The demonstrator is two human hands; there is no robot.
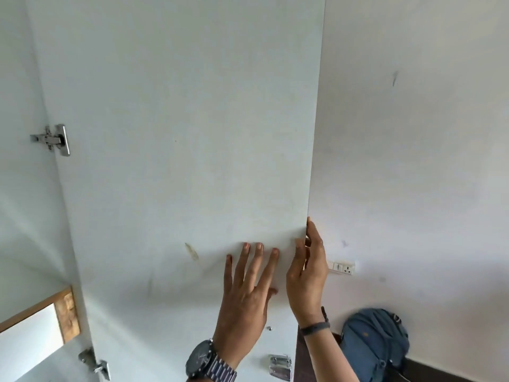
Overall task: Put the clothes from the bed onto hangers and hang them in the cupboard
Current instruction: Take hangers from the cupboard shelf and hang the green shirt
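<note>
The door (179,133) fills the centre, with hinges at 9 (52,139) and 7 o'clock (95,365), both hands at 5 o'clock, left (245,296) flat on it, right (307,277) at its edge, socket (343,268) and backpack (374,346) farther right.

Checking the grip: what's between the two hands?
In the head view, only the cupboard door panel's edge strip: left hand flat on it, right hand curled round the edge.

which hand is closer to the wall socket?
Right. The right hand grips the cupboard door edge, just left of the wall socket. The left hand lies flat on the door face, further left.
</note>
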